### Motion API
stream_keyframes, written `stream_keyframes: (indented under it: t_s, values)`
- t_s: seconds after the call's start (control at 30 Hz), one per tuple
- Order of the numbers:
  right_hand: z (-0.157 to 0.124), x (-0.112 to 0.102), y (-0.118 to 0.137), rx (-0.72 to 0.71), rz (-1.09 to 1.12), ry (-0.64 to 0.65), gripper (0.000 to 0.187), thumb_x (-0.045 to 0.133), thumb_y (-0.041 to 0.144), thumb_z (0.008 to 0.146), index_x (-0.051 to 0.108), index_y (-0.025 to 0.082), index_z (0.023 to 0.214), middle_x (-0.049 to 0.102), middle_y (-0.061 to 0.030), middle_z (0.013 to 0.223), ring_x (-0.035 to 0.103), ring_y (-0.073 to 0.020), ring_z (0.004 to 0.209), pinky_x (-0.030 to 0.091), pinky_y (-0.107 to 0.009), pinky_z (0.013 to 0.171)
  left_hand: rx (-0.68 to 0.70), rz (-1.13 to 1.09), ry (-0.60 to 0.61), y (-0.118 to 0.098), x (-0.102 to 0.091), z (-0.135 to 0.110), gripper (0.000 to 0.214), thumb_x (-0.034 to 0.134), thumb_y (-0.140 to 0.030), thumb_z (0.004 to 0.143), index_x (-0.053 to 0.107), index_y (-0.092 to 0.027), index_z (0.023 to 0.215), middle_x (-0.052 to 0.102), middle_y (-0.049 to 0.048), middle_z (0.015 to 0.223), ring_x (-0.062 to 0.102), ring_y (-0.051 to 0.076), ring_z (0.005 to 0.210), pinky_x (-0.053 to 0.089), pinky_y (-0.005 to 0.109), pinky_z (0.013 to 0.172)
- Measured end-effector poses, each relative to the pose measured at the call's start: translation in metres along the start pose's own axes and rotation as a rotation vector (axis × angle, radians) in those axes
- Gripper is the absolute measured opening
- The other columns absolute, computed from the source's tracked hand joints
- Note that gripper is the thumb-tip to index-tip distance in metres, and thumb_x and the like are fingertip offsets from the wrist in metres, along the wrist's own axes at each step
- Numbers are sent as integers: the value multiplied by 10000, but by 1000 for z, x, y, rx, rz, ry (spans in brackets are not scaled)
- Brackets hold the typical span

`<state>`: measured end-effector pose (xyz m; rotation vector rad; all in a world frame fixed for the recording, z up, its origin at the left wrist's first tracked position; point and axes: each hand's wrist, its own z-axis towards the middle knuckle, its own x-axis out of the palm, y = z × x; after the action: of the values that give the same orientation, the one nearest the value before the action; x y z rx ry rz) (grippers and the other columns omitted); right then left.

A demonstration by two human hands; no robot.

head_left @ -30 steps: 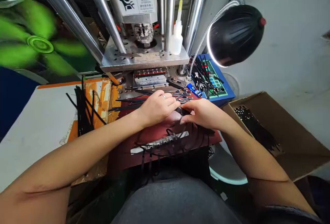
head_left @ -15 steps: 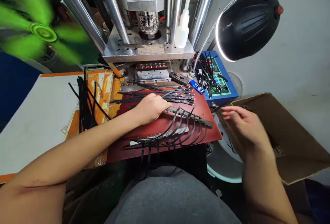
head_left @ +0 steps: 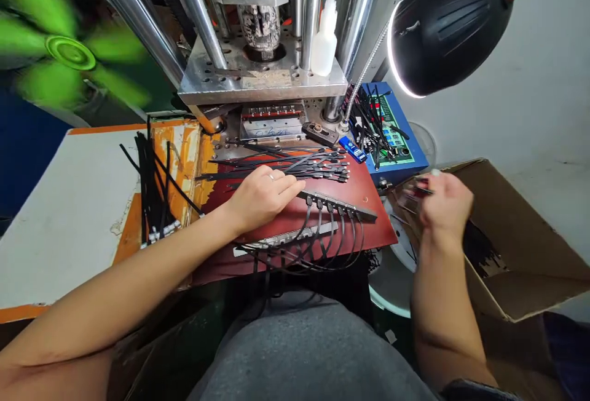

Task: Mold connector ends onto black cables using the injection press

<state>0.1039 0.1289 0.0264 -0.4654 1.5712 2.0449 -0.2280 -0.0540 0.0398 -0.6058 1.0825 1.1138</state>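
My left hand (head_left: 262,198) lies palm down on a dark red board (head_left: 364,204), its fingertips close to a grey connector bar (head_left: 336,205). Black cables (head_left: 322,247) hang from that bar in loops toward me. Further cables (head_left: 276,167) lie in a loose row just beyond my left hand, which grips nothing. Above the cardboard box (head_left: 520,266), my right hand (head_left: 445,204) is closed around a few thin dark cable ends (head_left: 420,188). They are slightly blurred.
A steel moulding press (head_left: 262,81) with a metal mould (head_left: 271,121) stands ahead, marked by a warning label. A blue control box (head_left: 391,133) holds black cables. A black lamp (head_left: 449,26) hangs upper right. A cable bundle (head_left: 152,186) lies on the white table (head_left: 64,229); a green fan (head_left: 69,50) spins left.
My right hand has moved from the board's middle out over the box and closed on cable ends. The connector bar now lies apart on the board, and my left hand has shifted slightly back.
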Motion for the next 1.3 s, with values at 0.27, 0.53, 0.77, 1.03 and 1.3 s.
stream_keyframes:
  t_s: [0.27,0.53,0.77,1.03,1.3]
  values:
    - [-9,-51,-92,96,-255,304,260,679,542,678,694,289,734,718,-147,846,678,-412,927,494,-622,916,-341,-825,583,24,7,8,280,495,-346,936,737,-208,956,735,-8,894,662,153,785,458,223,700]
    - [4,25,58,-625,-130,792,644,690,449,836,523,232,1419,582,-104,1355,587,-281,1172,476,-446,1032,-500,-1069,736,28,8,13,231,551,-329,802,710,-172,743,598,-19,589,533,107,544,378,179,529]
    - [26,108,110,-419,-25,1132,404,663,290,847,653,159,1229,723,-29,883,648,-203,774,511,-320,730,-492,-1127,760,26,9,12,196,565,-299,798,710,-173,759,601,-29,618,499,92,545,365,178,531]
    - [23,119,120,-256,-145,1096,292,616,364,912,583,181,687,634,8,636,423,-86,478,292,-251,471,-421,-1047,692,27,7,6,310,545,-396,864,751,-168,899,630,-33,686,519,98,610,352,185,603]
    - [23,129,108,-219,-187,1035,349,566,388,958,604,182,679,567,8,546,455,-107,465,295,-259,464,-467,-1084,766,19,0,6,336,549,-405,867,772,-186,991,683,-25,757,551,110,647,380,197,660]
